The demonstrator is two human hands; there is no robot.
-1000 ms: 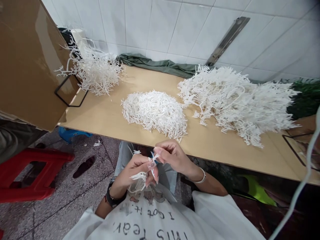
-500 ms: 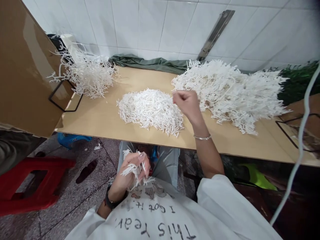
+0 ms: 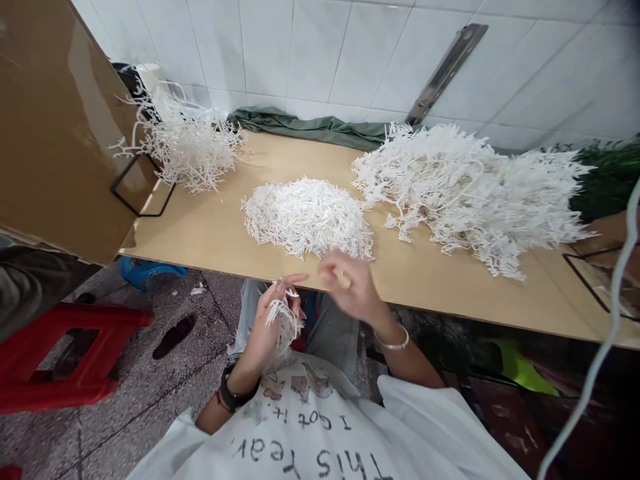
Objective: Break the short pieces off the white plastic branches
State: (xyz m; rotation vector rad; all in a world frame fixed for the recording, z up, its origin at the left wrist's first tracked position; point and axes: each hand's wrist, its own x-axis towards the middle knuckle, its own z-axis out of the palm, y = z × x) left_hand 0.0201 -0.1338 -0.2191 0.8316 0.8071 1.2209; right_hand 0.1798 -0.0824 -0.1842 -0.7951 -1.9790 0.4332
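Observation:
A bunch of white, branching plastic-like sprigs [image 3: 283, 313] is held in my left hand [image 3: 267, 323], low in front of my shirt, its index finger pointing right. Just to the right, at the table's near edge, my right hand [image 3: 353, 287] is slightly blurred, its fingers curled toward the thumb; anything between the fingertips is too small to make out. Beyond it lies a low heap of short white pieces [image 3: 307, 213]. A larger pile of white branched sprigs [image 3: 465, 190] spreads to the right, and a looser white tangle [image 3: 193, 150] sits at the left.
The cardboard-topped table [image 3: 210, 233] runs along a tiled wall. A tall cardboard box [image 3: 60, 133] and a black wire frame [image 3: 145, 213] stand left. Green cloth [image 3: 310, 130] lies at the back. A white cable [image 3: 595, 360] hangs right. A red stool [image 3: 75, 347] is on the floor.
My right hand has come from between the small heap and the right pile down and left, close to my left hand. My left hand has risen slightly, still holding the sprigs.

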